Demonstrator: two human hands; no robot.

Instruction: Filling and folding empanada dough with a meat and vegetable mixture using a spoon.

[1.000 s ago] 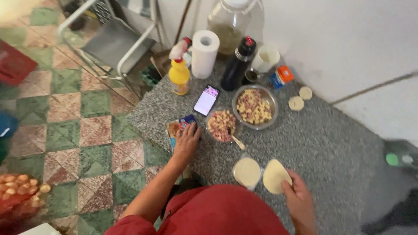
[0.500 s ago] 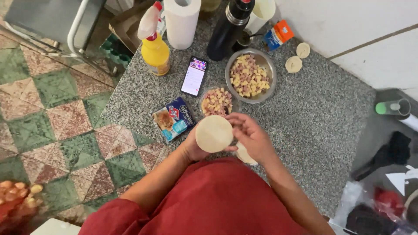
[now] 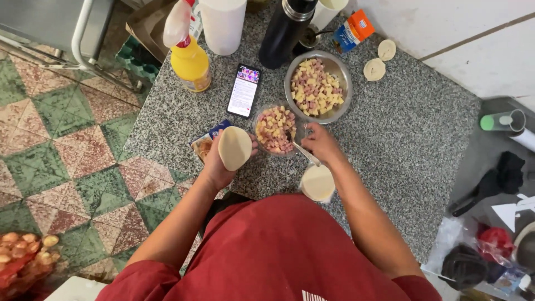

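Observation:
My left hand [image 3: 218,163] holds a pale round dough disc [image 3: 234,147] flat on its palm, above the granite counter [image 3: 407,128]. My right hand [image 3: 321,144] grips a metal spoon [image 3: 305,154] whose tip reaches into a small clear bowl [image 3: 275,130] of diced pink and yellow filling. A larger metal bowl [image 3: 317,86] with the same filling stands just behind it. A stack of dough discs [image 3: 317,183] lies on the counter under my right forearm.
A phone [image 3: 244,90] with a lit screen lies left of the bowls, by a yellow spray bottle [image 3: 189,59], a paper roll [image 3: 222,22] and a black flask [image 3: 284,33]. Two small dough rounds [image 3: 379,60] lie at the back. A flat packet [image 3: 205,142] sits under my left hand.
My left hand has carried the dough disc leftward, off the stack. My right hand left the disc, took the spoon and reached to the small bowl.

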